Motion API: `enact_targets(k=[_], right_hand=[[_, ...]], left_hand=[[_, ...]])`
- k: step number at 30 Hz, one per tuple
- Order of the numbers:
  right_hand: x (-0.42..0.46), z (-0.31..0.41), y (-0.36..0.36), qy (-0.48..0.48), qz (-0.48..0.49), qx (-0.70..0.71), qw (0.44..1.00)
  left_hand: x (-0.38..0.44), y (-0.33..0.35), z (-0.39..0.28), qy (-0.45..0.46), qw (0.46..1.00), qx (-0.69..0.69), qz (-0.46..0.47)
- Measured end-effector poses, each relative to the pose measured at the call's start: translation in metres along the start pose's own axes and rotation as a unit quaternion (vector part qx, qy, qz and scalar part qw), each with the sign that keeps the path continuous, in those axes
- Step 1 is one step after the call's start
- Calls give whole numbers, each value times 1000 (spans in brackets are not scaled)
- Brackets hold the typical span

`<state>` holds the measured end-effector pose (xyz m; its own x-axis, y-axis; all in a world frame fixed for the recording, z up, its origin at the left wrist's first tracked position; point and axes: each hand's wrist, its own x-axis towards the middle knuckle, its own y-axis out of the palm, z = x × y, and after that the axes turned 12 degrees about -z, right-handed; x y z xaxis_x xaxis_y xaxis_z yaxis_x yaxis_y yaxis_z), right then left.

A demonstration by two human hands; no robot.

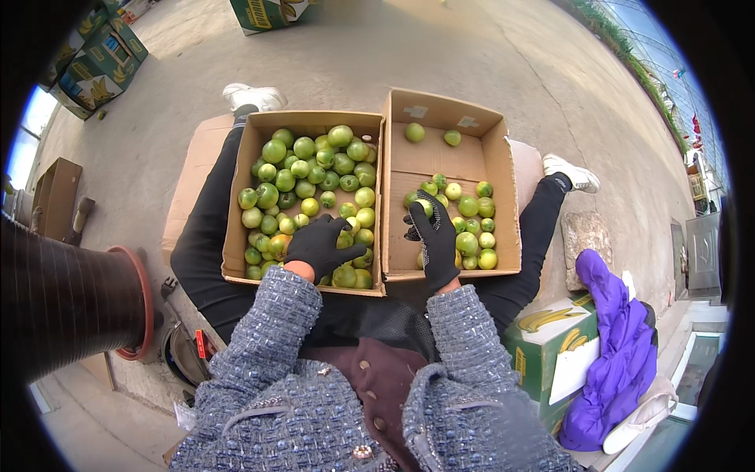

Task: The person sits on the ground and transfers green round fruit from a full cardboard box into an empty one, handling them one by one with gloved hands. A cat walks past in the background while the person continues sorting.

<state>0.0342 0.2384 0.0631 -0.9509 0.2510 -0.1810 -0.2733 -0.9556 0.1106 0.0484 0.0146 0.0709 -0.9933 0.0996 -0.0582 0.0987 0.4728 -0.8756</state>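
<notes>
Two open cardboard boxes stand side by side between my outstretched legs. The left box (377, 177) holds many green tomatoes (273, 151), a few of them yellowish or orange. Over its near part is my left hand (321, 246) in a black glove, back up and fingers spread, touching or just above the fruit; what lies under the palm is hidden. My right hand (433, 233), gloved too, is above the left side of the right box (437, 162), its fingers curled around a small green tomato (424, 207). Fewer tomatoes (468, 206) lie in this box, mostly in its near half.
At the right stands a green banana box (551, 330) with a purple jacket (616, 354) beside it and a stone block (586, 242) beyond. A large dark ribbed pot (71, 295) is at the left. More banana boxes (100, 71) are stacked at the far left.
</notes>
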Motion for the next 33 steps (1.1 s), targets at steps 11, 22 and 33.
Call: enact_targets(k=[11,22,33], right_hand=[[4,-8,-5,-151,13,-8,988],[-15,7,9,-379,189,-347,837],[26,-35,-31,139,-113,275,944]], left_hand=[[5,13,-4,-150,860,-486,-23],[-7,33,-28,-105,833,-538,-70],[42,-60,28,-48,978,150,-139]])
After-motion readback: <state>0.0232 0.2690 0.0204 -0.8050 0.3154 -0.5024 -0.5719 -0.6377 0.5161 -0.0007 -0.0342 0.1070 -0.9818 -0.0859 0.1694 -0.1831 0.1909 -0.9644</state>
